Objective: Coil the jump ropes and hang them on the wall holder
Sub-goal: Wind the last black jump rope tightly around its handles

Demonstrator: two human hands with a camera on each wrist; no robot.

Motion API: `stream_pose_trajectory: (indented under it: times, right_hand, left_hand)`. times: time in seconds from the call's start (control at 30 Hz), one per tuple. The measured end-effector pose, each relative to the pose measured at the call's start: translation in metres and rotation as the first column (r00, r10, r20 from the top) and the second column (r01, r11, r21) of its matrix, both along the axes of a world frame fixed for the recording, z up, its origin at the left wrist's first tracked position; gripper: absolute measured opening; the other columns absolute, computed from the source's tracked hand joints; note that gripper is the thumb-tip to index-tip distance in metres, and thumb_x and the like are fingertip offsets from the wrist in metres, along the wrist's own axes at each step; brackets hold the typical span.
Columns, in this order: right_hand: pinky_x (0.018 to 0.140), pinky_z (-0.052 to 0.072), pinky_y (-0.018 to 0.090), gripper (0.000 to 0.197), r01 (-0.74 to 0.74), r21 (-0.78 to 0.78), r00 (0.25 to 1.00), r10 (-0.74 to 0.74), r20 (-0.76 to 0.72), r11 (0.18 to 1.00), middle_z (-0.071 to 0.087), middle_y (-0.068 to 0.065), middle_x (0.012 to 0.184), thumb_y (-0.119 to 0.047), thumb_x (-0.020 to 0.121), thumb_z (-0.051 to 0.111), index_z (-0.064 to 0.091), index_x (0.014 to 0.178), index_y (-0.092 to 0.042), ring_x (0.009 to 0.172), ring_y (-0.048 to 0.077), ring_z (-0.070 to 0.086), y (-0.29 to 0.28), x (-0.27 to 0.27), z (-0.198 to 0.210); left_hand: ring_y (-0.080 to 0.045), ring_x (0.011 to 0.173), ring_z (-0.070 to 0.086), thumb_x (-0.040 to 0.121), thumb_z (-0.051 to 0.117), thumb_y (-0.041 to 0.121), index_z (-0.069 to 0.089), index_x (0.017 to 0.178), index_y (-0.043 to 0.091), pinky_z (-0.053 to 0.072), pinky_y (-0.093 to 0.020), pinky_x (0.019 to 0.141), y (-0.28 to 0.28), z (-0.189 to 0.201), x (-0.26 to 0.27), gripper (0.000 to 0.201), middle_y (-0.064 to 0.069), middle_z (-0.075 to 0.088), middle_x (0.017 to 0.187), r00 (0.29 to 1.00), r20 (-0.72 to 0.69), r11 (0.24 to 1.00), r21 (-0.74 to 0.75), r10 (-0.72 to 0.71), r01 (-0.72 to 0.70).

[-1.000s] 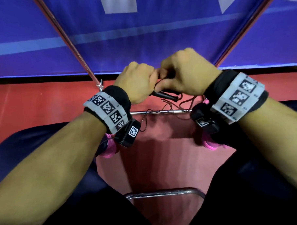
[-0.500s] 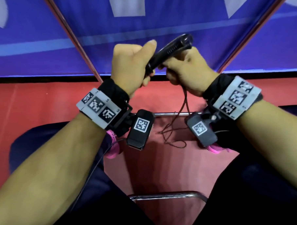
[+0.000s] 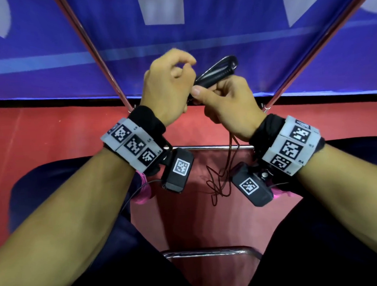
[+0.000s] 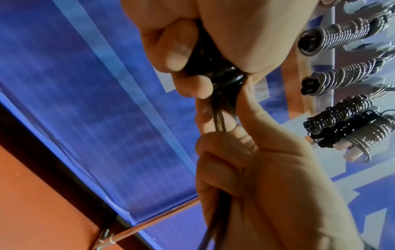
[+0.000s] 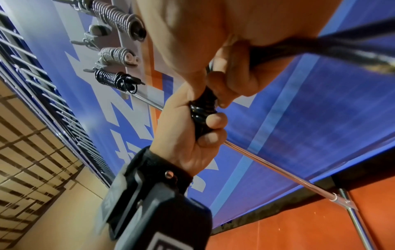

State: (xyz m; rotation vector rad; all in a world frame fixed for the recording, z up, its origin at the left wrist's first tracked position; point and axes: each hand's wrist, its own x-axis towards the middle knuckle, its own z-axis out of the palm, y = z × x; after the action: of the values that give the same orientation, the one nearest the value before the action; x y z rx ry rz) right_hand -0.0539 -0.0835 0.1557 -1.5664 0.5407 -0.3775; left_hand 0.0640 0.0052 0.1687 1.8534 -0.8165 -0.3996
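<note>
Hung coils [image 4: 340, 33] — wrist views only

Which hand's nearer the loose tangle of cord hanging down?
Right. The right hand sits just above the loose cord, which hangs from its grip; the left hand is higher and further left, holding the black handles.

Handles [image 3: 218, 73] lifted, tips up-right; left hand [image 3: 165, 89] slid down to their lower end, thumb off.
</note>
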Motion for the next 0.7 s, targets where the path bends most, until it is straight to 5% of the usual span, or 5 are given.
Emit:
stream_pose_trajectory:
  times: [0.1, 0.23, 0.4, 0.5, 0.7]
  right_hand:
    - [0.044, 0.022, 0.024, 0.019, -0.038, 0.057, 0.998, 0.036, 0.047, 0.998, 0.050, -0.006, 0.049, -0.007, 0.096, 0.062, 0.066, 0.079, 0.000, 0.048, 0.020, 0.023, 0.001, -0.001, 0.004]
    - [0.042, 0.024, 0.024, 0.009, -0.065, 0.092, 0.998, 0.063, 0.022, 0.994, 0.062, 0.020, 0.069, -0.012, 0.093, 0.067, 0.071, 0.088, -0.006, 0.044, 0.022, 0.031, -0.003, 0.001, 0.007]
    - [0.037, 0.031, 0.022, 0.030, -0.003, -0.031, 0.990, -0.002, -0.140, 1.000, 0.072, 0.019, 0.078, -0.024, 0.089, 0.074, 0.071, 0.087, 0.006, 0.042, 0.017, 0.055, -0.007, -0.002, 0.006]
    - [0.038, 0.035, 0.021, 0.035, 0.065, -0.082, 0.981, -0.079, -0.178, 0.995, 0.069, 0.014, 0.069, -0.037, 0.081, 0.081, 0.073, 0.081, -0.003, 0.043, 0.020, 0.058, -0.008, -0.003, 0.007]
    - [0.043, 0.032, 0.022, 0.056, 0.155, 0.131, 0.987, -0.146, -0.070, 0.979, 0.059, 0.008, 0.079, -0.053, 0.088, 0.059, 0.060, 0.109, -0.001, 0.043, 0.019, 0.041, -0.007, 0.004, 0.008]
  left_hand:
    - [-0.014, 0.035, 0.052, 0.098, 0.055, 0.030, 0.056, 0.063, -0.002, 0.041, -0.028, 0.046, 0.002, -0.002, -0.002, 0.048, -0.016, 0.056, 0.050, 0.996, 0.092, 1.000, 0.001, -0.020, 0.020]
    - [-0.025, 0.038, 0.054, 0.097, 0.052, 0.033, 0.047, 0.055, -0.002, 0.043, -0.033, 0.049, 0.001, -0.006, 0.002, 0.055, -0.021, 0.052, 0.047, 0.992, 0.119, 0.998, -0.050, 0.051, -0.046]
    - [-0.040, 0.051, 0.052, 0.097, 0.047, 0.031, 0.049, 0.054, -0.001, 0.051, -0.042, 0.067, -0.001, -0.008, 0.000, 0.054, -0.019, 0.055, 0.048, 0.985, 0.167, 0.997, 0.065, 0.031, -0.042]
    - [-0.042, 0.052, 0.052, 0.097, 0.046, 0.031, 0.049, 0.054, -0.001, 0.052, -0.044, 0.073, -0.002, -0.004, 0.001, 0.053, -0.019, 0.055, 0.050, 0.979, 0.205, 0.998, 0.053, 0.019, -0.030]
    - [-0.039, 0.050, 0.054, 0.094, 0.050, 0.034, 0.037, 0.058, 0.001, 0.047, -0.048, 0.054, -0.005, 0.004, 0.006, 0.051, -0.025, 0.040, 0.057, 0.964, 0.263, 0.999, 0.000, 0.034, -0.036]
